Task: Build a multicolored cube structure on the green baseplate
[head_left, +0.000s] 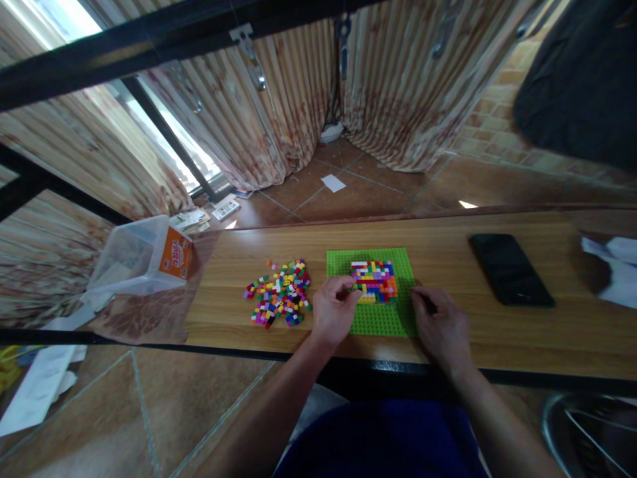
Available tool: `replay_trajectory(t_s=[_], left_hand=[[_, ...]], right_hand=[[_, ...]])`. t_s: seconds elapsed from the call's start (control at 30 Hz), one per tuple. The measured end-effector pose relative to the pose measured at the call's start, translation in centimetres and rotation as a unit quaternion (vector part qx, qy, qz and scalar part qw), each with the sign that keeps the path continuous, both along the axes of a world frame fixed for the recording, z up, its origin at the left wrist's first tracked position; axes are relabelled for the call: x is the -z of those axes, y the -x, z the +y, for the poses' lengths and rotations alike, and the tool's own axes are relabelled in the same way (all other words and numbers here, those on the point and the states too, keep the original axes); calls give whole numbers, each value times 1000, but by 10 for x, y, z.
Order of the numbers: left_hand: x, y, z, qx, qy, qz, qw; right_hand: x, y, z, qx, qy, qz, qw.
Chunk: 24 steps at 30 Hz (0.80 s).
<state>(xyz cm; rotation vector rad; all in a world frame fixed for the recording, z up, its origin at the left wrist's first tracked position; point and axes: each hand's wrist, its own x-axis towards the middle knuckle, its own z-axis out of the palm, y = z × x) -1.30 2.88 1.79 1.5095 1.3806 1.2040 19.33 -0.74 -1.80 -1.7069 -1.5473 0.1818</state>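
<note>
Wooden surface (448, 345) across mid-frame. Green baseplate (383, 322) flat at centre, close to the near edge for easy reach. Loose brick pile (279, 302) just left of it, handy for picking. Multicoloured build (374, 280) on the plate's upper half. Left hand (332, 312) palm down, fingers pinched shut against the build's left edge. Right hand (442, 328) steadying the plate's right edge, fingers curled closed, nothing visible in them.

Black phone (511, 269) right on table (448, 345); clear tub (142, 255) left; curtains (279, 99) behind.

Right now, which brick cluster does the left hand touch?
The stacked block on the green baseplate; the left hand meets its edge, while the loose pile lies apart.
</note>
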Motion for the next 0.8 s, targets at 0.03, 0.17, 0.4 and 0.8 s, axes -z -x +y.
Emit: replay_trajectory(t_s=[0.03,0.17,0.4,0.8], left_hand=[[0,0,-1,0,-16,14,1000],[0,1,-3,7,-50,50,997],[7,3,-7,15,-123,111,986],[16,11,-6,71,-186,203,959]], right_hand=[[0,0,0,1,1,-1,1000],[0,0,0,-2,6,2,1000],[-1,0,-1,-3,7,7,1000],[0,1,-1,-5,-4,2,1000]])
